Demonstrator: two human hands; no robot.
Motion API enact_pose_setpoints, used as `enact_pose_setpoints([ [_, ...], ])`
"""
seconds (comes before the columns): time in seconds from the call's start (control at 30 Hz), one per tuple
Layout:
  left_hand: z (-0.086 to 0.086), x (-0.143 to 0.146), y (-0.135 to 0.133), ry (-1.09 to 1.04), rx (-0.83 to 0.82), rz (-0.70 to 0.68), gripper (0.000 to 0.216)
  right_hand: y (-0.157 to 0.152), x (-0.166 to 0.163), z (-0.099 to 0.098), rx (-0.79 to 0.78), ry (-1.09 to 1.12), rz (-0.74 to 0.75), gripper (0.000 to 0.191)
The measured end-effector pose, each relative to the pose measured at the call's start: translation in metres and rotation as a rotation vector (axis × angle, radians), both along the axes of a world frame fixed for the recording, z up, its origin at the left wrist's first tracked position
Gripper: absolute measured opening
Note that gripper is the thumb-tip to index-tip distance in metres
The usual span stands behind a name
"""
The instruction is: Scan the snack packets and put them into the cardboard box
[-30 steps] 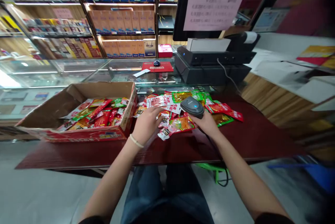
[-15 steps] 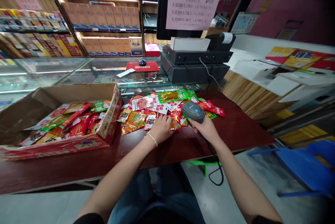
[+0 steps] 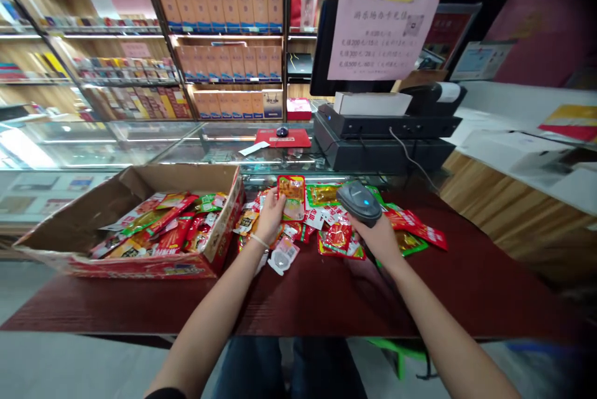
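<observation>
My left hand [image 3: 270, 217] holds a red-edged snack packet [image 3: 291, 196] upright above the pile of snack packets [image 3: 336, 234] on the dark red table [image 3: 326, 293]. My right hand [image 3: 380, 238] grips a grey handheld barcode scanner [image 3: 360, 201] with a blue light on its head, just to the right of the raised packet and turned toward it. A clear small packet [image 3: 283, 256] lies on the table below my left wrist.
An open cardboard box [image 3: 140, 225] full of snack packets sits at the left of the table. Behind stands a glass counter [image 3: 196, 138] with a red mouse pad [image 3: 283, 136], a register with monitor [image 3: 382, 132] and a pink notice [image 3: 380, 35]. Shelves of boxes [image 3: 224, 45] fill the back wall.
My left hand has lifted one packet out of the pile and holds it up. The scanner in my right hand has risen slightly toward it. The camera view shifted.
</observation>
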State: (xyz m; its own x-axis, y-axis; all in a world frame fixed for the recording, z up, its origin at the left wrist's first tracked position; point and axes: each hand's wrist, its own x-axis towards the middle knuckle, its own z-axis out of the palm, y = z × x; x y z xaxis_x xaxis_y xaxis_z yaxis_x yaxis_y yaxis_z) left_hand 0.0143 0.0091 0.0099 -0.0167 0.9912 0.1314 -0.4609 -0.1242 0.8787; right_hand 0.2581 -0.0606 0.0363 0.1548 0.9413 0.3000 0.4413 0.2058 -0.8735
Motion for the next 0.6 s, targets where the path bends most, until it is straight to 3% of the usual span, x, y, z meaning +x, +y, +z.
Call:
enact_pose_setpoints([
  [0.2,-0.019,-0.012,0.006,-0.285,-0.126,0.013,0.043,0.034,-0.028,0.006,-0.035,-0.012,0.110,0.046],
  [0.37,-0.034,-0.013,0.006,-0.193,-0.081,0.036,0.067,0.036,-0.041,-0.008,0.036,-0.014,0.257,0.044],
  [0.6,-0.047,-0.005,0.009,-0.029,0.017,0.040,0.062,0.025,-0.041,-0.021,-0.092,0.007,0.321,0.044],
])
